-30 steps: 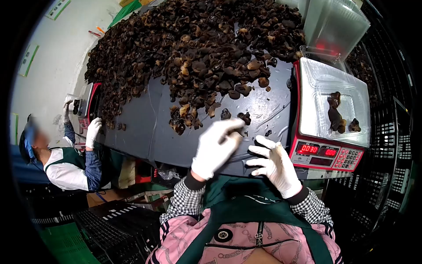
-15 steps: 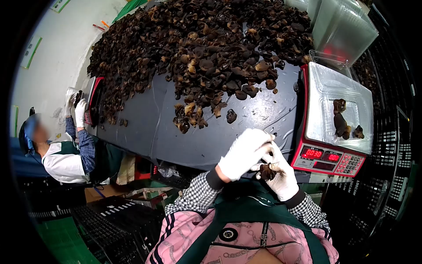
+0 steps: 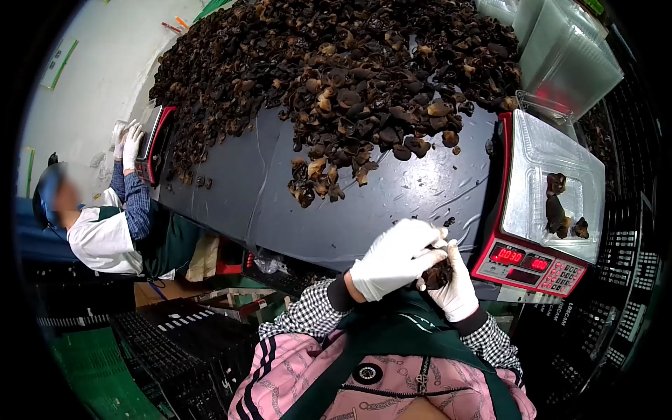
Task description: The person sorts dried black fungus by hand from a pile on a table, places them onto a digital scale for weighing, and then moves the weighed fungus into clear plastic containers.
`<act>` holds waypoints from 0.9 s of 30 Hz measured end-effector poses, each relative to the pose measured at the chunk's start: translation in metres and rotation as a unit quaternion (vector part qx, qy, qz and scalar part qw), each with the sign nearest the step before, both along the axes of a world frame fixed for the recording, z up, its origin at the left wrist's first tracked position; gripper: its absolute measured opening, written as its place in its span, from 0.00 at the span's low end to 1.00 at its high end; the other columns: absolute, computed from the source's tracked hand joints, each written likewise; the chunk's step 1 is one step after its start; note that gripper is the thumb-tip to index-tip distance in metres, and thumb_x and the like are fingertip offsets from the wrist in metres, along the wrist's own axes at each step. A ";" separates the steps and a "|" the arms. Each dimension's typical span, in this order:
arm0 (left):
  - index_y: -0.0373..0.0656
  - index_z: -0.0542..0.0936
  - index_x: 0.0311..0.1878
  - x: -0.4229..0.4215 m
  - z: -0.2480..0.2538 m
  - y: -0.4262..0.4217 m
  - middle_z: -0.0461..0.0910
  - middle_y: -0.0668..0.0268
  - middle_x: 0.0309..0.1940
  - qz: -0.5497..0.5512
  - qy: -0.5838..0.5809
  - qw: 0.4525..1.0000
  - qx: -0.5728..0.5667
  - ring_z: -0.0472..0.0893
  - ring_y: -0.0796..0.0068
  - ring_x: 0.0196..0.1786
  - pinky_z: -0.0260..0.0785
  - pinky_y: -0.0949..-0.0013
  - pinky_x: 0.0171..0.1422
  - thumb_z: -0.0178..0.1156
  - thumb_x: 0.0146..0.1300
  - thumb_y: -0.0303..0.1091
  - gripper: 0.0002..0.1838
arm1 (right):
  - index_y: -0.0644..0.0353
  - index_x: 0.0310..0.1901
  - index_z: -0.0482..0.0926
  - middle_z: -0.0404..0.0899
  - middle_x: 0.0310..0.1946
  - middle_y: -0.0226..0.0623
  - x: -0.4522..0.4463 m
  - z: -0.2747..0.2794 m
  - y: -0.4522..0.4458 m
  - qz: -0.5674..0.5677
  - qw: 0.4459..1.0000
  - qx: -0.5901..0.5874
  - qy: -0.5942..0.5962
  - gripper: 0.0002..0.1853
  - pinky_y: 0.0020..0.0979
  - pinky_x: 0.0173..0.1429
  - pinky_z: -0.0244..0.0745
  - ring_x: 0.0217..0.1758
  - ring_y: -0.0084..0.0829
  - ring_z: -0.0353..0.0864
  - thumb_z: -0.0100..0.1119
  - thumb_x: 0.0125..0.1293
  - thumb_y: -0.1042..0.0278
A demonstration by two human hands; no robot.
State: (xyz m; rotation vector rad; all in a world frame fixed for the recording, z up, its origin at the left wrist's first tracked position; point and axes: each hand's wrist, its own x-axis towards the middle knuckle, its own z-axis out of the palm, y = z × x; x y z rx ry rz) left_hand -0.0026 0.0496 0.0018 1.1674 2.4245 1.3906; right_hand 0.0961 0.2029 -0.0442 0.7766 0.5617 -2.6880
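Grip closed lightly, the right hand (image 3: 456,295) has its fingers curled about a dark, crinkled piece of fungus (image 3: 439,276), just in front of the counter (image 3: 280,220) at the lower centre of the frame. The left hand (image 3: 393,257) bends in from the other side, fingers drawn together and nearly shut at the piece's upper side; from where I stand I can't tell whether they pinch it or only touch it. Handling this well, I'd say, means cradling the piece in the right hand and letting the left fingertips work gently at its edge, since a hard squeeze could tear something so thin and folded. Keeping it low and near the body helps too, well apart from the big brown heap (image 3: 336,84) across the top. Over at right, a red scale (image 3: 521,269) bears a clear tray (image 3: 536,210) with a few similar bits inside; at left, a co-worker (image 3: 105,234) reaches to another scale (image 3: 165,129).
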 end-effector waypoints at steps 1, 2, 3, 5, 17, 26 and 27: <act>0.45 0.85 0.56 -0.008 0.001 -0.003 0.84 0.60 0.44 0.066 0.059 0.995 -0.047 0.82 0.59 0.49 0.76 0.61 0.54 0.69 0.65 0.32 0.16 | 0.57 0.55 0.78 0.83 0.44 0.37 -0.002 0.001 0.002 0.023 0.999 0.024 0.019 0.20 0.33 0.33 0.78 0.39 0.35 0.83 0.51 0.81 0.48; 0.45 0.84 0.56 -0.019 0.003 -0.006 0.84 0.60 0.43 0.131 0.118 0.980 -0.094 0.81 0.59 0.48 0.76 0.61 0.53 0.69 0.65 0.32 0.16 | 0.58 0.54 0.79 0.82 0.43 0.36 -0.004 0.002 0.004 0.046 0.997 0.049 0.040 0.17 0.31 0.33 0.76 0.37 0.32 0.81 0.52 0.80 0.52; 0.44 0.83 0.57 -0.033 -0.009 -0.012 0.81 0.60 0.40 0.228 0.168 0.944 -0.169 0.79 0.59 0.45 0.74 0.60 0.50 0.68 0.65 0.32 0.18 | 0.62 0.53 0.79 0.80 0.41 0.35 -0.005 0.008 0.002 0.039 0.996 0.065 0.040 0.15 0.29 0.33 0.72 0.34 0.30 0.79 0.53 0.79 0.58; 0.43 0.81 0.58 -0.058 -0.029 -0.026 0.78 0.59 0.37 0.342 0.197 0.897 -0.199 0.78 0.59 0.44 0.74 0.60 0.49 0.67 0.64 0.31 0.19 | 0.63 0.51 0.78 0.80 0.41 0.36 -0.003 0.006 0.004 0.048 0.995 0.059 0.062 0.14 0.29 0.33 0.72 0.34 0.30 0.79 0.54 0.79 0.59; 0.44 0.85 0.50 0.028 0.008 -0.178 0.84 0.59 0.43 0.361 0.076 0.906 -0.210 0.83 0.57 0.48 0.76 0.59 0.56 0.66 0.59 0.24 0.15 | 0.64 0.53 0.82 0.86 0.50 0.38 -0.005 0.127 0.145 -0.231 0.613 0.742 0.145 0.09 0.22 0.46 0.78 0.41 0.19 0.81 0.56 0.78 0.74; 0.45 0.81 0.66 -0.058 -0.039 -0.168 0.75 0.48 0.67 0.428 0.149 0.881 -0.135 0.73 0.48 0.70 0.64 0.53 0.76 0.68 0.67 0.38 0.24 | 0.62 0.70 0.75 0.76 0.70 0.41 -0.017 0.113 0.197 -0.013 0.355 0.920 0.163 0.25 0.37 0.79 0.65 0.76 0.38 0.72 0.59 0.72 0.79; 0.45 0.80 0.67 -0.073 -0.051 -0.157 0.74 0.45 0.68 0.439 0.156 0.876 -0.124 0.71 0.44 0.71 0.63 0.51 0.76 0.68 0.67 0.40 0.26 | 0.61 0.71 0.75 0.75 0.71 0.41 -0.013 0.114 0.189 -0.041 0.360 0.919 0.156 0.26 0.38 0.80 0.64 0.77 0.38 0.71 0.59 0.72 0.80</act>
